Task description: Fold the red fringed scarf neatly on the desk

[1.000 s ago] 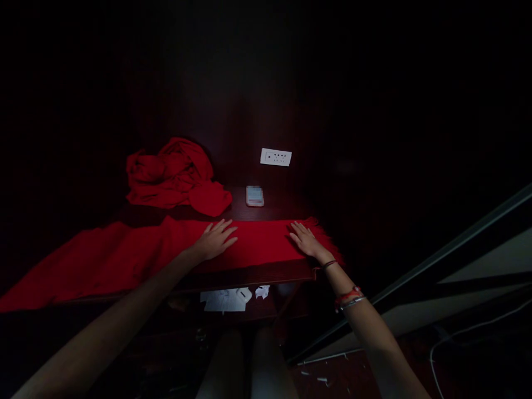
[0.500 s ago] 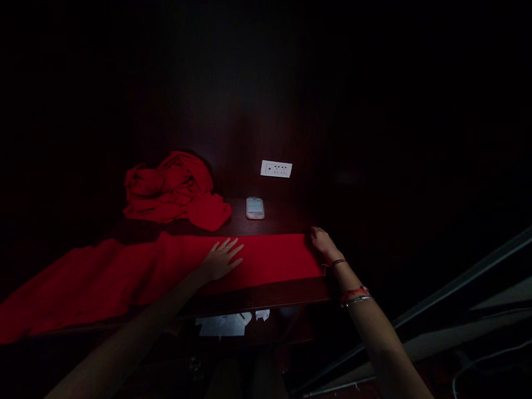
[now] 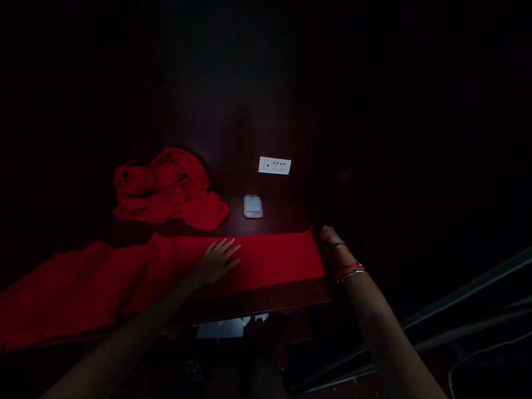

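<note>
A long red cloth (image 3: 124,271) lies flat along a dark wooden table (image 3: 270,296), running off to the left. My left hand (image 3: 216,260) rests flat on it, fingers spread, near the middle. My right hand (image 3: 330,237) is at the cloth's right end by the table's far right corner; its fingers are curled at the cloth's edge, and the dark hides whether they grip it. Bangles sit on my right wrist.
A crumpled red cloth (image 3: 166,188) is heaped at the back left. A small pale phone-like object (image 3: 253,206) lies behind the flat cloth, under a white wall socket plate (image 3: 275,165). White papers (image 3: 224,328) show under the table edge. The room is very dark.
My right hand has slid from lying flat on the cloth's right part to its far right end. The fringed end no longer shows. My left hand has hardly moved.
</note>
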### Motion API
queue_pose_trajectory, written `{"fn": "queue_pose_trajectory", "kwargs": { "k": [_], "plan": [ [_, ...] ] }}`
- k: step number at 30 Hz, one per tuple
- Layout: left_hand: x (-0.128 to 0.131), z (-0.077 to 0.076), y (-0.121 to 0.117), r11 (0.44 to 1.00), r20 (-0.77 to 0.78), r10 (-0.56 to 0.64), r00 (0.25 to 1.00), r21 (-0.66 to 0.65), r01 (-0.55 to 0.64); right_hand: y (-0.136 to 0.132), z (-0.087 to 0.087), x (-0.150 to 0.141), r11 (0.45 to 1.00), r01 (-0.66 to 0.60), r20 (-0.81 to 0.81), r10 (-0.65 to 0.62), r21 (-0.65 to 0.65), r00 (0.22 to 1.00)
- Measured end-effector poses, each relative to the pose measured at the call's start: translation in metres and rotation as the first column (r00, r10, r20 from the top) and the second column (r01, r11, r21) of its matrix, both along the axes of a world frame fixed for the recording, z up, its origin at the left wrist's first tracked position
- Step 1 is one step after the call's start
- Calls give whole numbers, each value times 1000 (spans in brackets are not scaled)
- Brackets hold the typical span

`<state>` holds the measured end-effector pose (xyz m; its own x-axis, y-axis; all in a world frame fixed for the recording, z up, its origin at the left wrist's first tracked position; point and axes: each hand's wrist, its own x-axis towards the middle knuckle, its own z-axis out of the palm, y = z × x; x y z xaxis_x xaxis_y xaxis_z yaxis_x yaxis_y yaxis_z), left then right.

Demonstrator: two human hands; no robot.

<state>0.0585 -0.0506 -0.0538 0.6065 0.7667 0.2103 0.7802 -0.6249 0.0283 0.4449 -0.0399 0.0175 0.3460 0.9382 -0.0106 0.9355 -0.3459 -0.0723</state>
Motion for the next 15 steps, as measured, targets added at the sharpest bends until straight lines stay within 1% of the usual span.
{"fn": "queue_pose_trajectory", "kwargs": {
  "k": [2,4,7,10,12,15],
  "plan": [
    [0,-1,0,1000,11,1,1000,3,-1,-2,6,0,1000,-25,2,25,9,1000],
    [0,0,0,1000,20,1,1000,-1,-1,1,8,-9,998,-69,-8,69,7,998],
    [0,1,-1,1000,26,2,1000,-1,-2,12,2,-33,992,-118,-44,116,-33,992],
    [0,2,-1,1000,23,11,1000,4,-11,21,-8,-47,991,-87,-71,80,-99,994],
    [0,2,-1,1000,17,11,1000,-2,-11,22,-11,-44,993,-44,-71,36,-113,997],
    [0,1,-1,1000,12,9,1000,-16,-8,15,-7,-25,996,6,-58,-11,-88,998]
  ]
}}
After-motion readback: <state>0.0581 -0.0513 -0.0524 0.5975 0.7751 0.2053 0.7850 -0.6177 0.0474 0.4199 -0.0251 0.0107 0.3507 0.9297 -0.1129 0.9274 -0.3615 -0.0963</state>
